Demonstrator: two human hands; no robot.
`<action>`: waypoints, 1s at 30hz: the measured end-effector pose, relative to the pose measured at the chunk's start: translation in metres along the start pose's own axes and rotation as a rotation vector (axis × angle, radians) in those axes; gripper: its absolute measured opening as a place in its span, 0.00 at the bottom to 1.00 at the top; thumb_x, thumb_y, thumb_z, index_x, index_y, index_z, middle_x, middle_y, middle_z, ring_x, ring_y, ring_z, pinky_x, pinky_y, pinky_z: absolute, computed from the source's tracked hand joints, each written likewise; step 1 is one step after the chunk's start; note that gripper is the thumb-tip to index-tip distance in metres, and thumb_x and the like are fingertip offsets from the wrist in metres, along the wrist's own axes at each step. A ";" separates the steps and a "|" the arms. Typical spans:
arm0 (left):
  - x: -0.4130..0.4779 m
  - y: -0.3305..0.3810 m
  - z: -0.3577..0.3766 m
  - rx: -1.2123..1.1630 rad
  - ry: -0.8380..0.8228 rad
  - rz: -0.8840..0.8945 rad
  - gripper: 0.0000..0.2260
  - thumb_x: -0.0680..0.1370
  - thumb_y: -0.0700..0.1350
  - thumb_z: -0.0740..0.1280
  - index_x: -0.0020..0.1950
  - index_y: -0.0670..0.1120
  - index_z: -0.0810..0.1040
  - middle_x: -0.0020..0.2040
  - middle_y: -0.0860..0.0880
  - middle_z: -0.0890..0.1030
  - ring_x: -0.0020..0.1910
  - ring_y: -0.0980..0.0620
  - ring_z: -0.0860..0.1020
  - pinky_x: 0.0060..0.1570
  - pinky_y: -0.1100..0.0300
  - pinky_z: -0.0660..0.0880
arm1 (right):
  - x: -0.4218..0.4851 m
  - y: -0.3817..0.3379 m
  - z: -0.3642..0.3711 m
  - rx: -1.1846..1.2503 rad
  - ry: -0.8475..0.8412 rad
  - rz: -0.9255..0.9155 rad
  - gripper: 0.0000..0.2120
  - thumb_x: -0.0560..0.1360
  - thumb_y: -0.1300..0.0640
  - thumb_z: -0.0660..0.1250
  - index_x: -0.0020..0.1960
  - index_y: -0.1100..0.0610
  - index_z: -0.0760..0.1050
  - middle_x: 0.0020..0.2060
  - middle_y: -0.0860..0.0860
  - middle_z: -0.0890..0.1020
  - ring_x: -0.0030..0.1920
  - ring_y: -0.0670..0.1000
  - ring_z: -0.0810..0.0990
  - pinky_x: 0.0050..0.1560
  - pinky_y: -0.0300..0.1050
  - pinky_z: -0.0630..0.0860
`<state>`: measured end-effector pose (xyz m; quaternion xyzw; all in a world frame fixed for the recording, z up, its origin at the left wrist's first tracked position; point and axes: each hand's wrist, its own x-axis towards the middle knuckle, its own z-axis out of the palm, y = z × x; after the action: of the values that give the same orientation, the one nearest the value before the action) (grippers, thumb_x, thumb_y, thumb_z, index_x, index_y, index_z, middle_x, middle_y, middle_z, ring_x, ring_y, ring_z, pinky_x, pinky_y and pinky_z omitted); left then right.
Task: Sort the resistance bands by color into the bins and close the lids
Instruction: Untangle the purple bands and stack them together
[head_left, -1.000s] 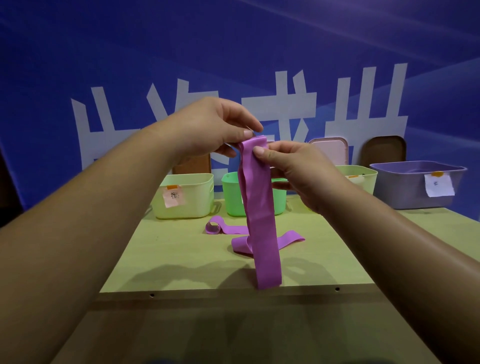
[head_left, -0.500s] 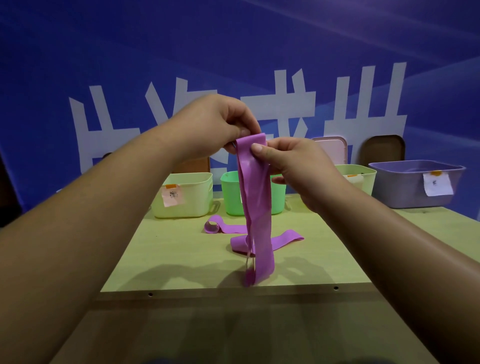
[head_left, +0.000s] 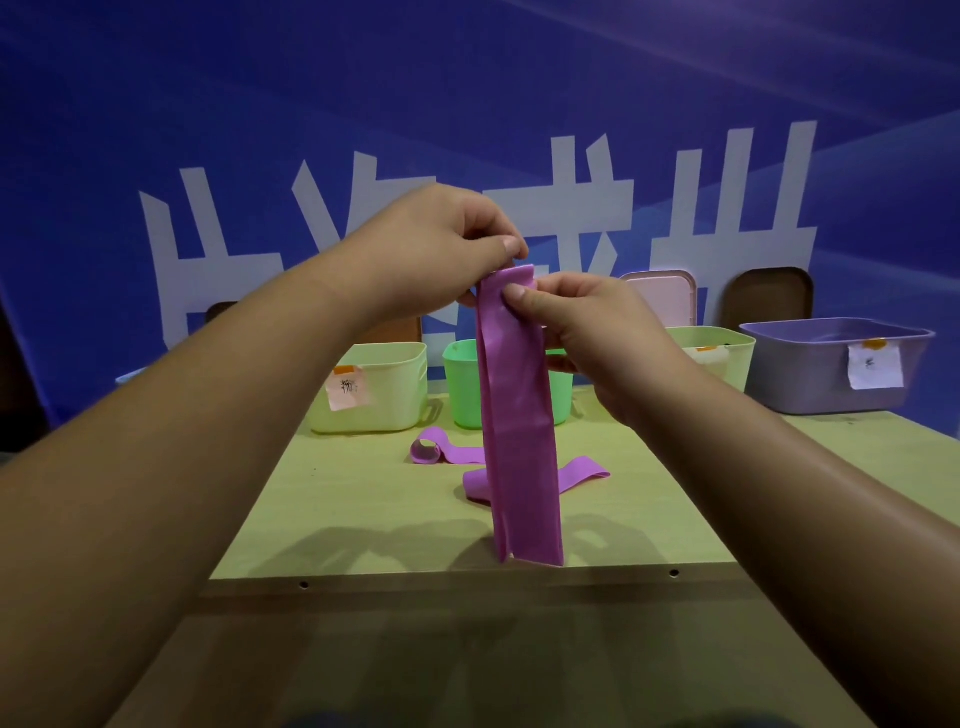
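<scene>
You are working in dim, bluish light. It is coming from overhead, so your left hand, right hand and the purple band are throwing soft, blurry shadows on the table toward 6 o'clock. Pale streaks are glaring across the backdrop at 1 o'clock. The picture's edges are bulging at 4 and 8 o'clock.
</scene>
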<state>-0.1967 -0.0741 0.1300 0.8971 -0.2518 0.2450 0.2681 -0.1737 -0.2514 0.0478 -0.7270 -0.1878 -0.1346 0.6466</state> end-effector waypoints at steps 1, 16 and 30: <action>0.000 0.001 0.000 -0.008 -0.002 -0.004 0.06 0.85 0.49 0.70 0.60 0.54 0.84 0.49 0.57 0.85 0.44 0.65 0.84 0.37 0.72 0.79 | 0.000 0.000 0.001 0.011 -0.001 0.002 0.09 0.82 0.48 0.74 0.51 0.54 0.86 0.44 0.51 0.89 0.48 0.54 0.88 0.53 0.54 0.85; 0.004 -0.004 -0.005 -0.209 0.131 -0.053 0.06 0.81 0.41 0.74 0.57 0.49 0.86 0.47 0.51 0.88 0.45 0.58 0.86 0.43 0.62 0.84 | -0.008 0.003 0.023 -0.219 -0.022 -0.079 0.15 0.84 0.36 0.65 0.60 0.46 0.78 0.49 0.47 0.86 0.49 0.50 0.85 0.49 0.51 0.82; 0.009 -0.027 0.004 -0.446 0.220 -0.135 0.07 0.82 0.38 0.73 0.59 0.45 0.86 0.52 0.48 0.87 0.48 0.55 0.85 0.40 0.62 0.82 | -0.012 0.027 0.035 0.170 -0.102 -0.076 0.06 0.82 0.51 0.70 0.56 0.49 0.84 0.45 0.50 0.86 0.45 0.50 0.82 0.49 0.50 0.76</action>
<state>-0.1734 -0.0596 0.1226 0.7986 -0.2086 0.2609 0.5007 -0.1740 -0.2206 0.0144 -0.6677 -0.2588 -0.1055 0.6900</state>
